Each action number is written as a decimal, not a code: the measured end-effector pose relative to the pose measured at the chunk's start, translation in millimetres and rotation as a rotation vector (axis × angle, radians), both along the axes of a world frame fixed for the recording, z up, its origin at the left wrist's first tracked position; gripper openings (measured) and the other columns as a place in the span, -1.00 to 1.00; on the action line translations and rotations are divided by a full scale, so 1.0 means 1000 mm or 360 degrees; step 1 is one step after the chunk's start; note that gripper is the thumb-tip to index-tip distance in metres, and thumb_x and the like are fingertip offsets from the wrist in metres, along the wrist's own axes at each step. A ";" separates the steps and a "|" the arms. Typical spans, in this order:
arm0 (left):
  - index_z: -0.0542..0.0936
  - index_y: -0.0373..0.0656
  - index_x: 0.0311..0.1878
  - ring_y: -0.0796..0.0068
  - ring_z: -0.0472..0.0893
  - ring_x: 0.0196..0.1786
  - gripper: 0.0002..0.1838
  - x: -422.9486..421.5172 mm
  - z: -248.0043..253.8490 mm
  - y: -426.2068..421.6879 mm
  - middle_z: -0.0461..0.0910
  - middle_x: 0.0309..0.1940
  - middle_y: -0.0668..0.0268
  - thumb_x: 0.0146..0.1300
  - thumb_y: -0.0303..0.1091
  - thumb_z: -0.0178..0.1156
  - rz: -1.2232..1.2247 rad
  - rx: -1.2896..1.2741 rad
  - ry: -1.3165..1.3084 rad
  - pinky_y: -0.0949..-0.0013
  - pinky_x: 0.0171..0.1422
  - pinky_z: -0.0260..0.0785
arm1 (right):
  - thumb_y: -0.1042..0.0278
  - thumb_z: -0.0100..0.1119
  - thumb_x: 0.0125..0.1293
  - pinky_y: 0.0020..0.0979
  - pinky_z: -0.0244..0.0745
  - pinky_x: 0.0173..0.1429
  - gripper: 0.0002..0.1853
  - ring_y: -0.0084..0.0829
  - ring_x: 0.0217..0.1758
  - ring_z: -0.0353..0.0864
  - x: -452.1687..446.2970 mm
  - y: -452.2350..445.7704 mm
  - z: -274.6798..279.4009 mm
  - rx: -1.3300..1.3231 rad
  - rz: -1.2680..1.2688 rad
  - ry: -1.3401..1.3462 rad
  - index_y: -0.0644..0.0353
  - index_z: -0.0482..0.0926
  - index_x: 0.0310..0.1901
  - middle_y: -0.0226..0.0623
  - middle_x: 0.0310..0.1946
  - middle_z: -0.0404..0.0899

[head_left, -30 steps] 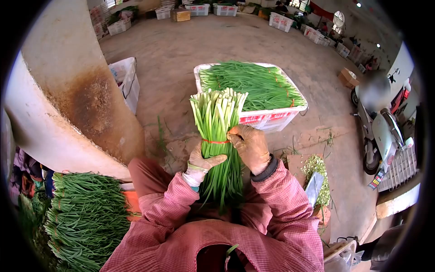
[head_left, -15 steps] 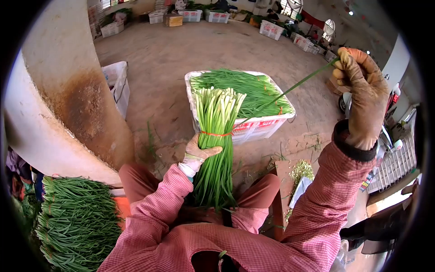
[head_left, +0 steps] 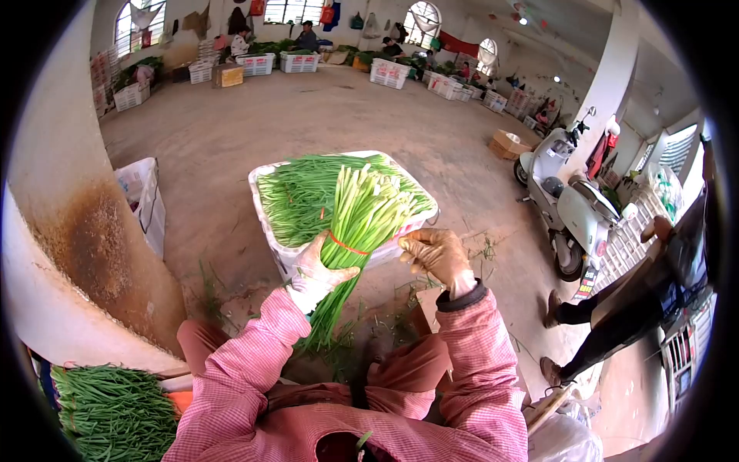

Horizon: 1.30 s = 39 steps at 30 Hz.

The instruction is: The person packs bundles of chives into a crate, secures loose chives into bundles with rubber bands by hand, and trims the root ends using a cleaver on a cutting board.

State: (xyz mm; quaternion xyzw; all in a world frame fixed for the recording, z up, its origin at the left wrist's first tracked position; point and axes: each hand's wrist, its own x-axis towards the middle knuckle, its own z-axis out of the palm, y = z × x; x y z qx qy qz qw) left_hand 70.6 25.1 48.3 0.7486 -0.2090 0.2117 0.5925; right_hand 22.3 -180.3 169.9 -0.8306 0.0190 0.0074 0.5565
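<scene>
Readable text: none | red crate print [head_left: 390, 74]: illegible | scooter sticker [head_left: 587, 282]: illegible

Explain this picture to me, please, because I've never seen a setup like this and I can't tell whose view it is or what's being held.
There's no machine here, just a person working with two hands, apparently gloved. The view comes from a camera worn on that person's head, looking forward and down, so the sleeves at the bottom are their own.

The left hand grips a bundle of green stalks, pale ends up, with an orange-red band around it. The right hand is beside the bundle, fingers bent; whether it holds anything is hard to tell.

In front, a white crate full of similar greens stands on the floor. More greens lie in a pile at lower left.
</scene>
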 end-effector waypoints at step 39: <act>0.40 -0.20 0.09 0.32 0.50 0.00 -0.11 -0.028 -0.021 -0.033 0.53 -0.07 0.18 -0.38 -0.02 0.50 -0.0749 0.0097 0.0678 0.34 0.16 0.31 | 0.39 0.34 -0.15 -0.23 0.33 -0.14 -0.73 -0.19 -0.20 0.40 -0.013 -0.043 0.010 -0.1381 0.0607 -0.1016 0.14 0.64 -0.30 -0.22 -0.30 0.48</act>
